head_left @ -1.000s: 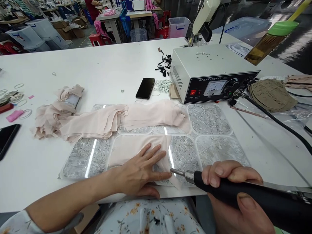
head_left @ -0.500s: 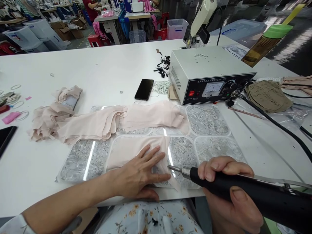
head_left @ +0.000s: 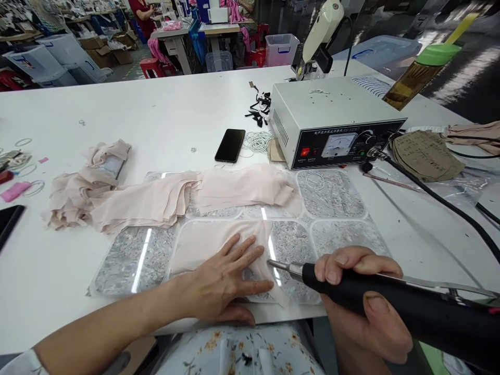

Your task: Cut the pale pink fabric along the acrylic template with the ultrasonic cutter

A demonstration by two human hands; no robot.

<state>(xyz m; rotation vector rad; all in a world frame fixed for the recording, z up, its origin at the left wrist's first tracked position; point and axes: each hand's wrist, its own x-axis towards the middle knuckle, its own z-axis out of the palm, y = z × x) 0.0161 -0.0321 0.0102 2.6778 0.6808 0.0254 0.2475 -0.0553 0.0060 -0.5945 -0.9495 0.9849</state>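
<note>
My left hand (head_left: 230, 278) lies flat with its fingers spread, pressing a thin pale pink fabric piece (head_left: 203, 242) against the grey marbled mat (head_left: 295, 242). In my right hand (head_left: 367, 299) is a black handheld ultrasonic welding tool (head_left: 351, 291), gripped with fingers wrapped round its body. Its metal tip points left and sits at the right edge of the fabric, by my left fingers; whether it touches the cloth I cannot tell. Behind lie stacked pink fabric pieces (head_left: 242, 187), with a crumpled fabric bundle (head_left: 74, 198) to their left.
A grey control box (head_left: 336, 120) with a dial stands at the back right, its black cable (head_left: 437, 190) running along the right side. A phone (head_left: 230, 146), coiled cord (head_left: 258, 141) and brown paper pieces (head_left: 425, 156) lie around. A tilted bottle (head_left: 422, 75) is at the far right.
My right hand and the tool have shifted very slightly left. The left hand stays in place on the fabric; the whole view has moved a little.
</note>
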